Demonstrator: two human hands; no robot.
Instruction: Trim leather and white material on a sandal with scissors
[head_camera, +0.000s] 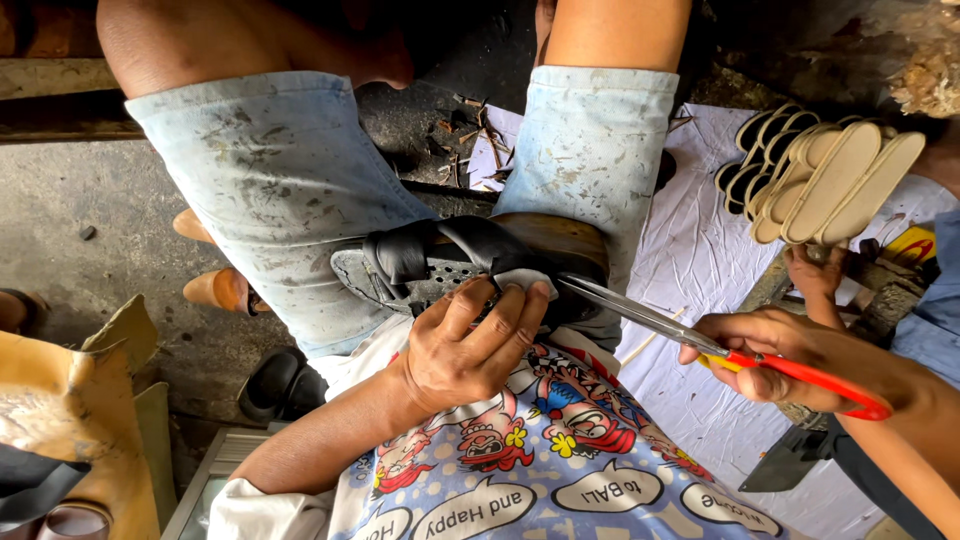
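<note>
Across the lap, left hand (470, 345) pinches the sandal (470, 265) — right hand (770, 355) grips scissors (700, 340), blades touching it.

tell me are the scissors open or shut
Nearly shut: the scissors' blades lie together, tips at the pale lining pressed down by the left hand; right hand holds the red handles.

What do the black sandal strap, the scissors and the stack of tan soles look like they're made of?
Black sandal strap: probably leather or a synthetic imitation, soft creases, dull sheen. Scissors: shiny grey metal blades, glossy red handles, likely plastic. Stack of tan soles: smooth, matte, stiff-looking; perhaps leatherboard or rubber, hard to tell.
</note>
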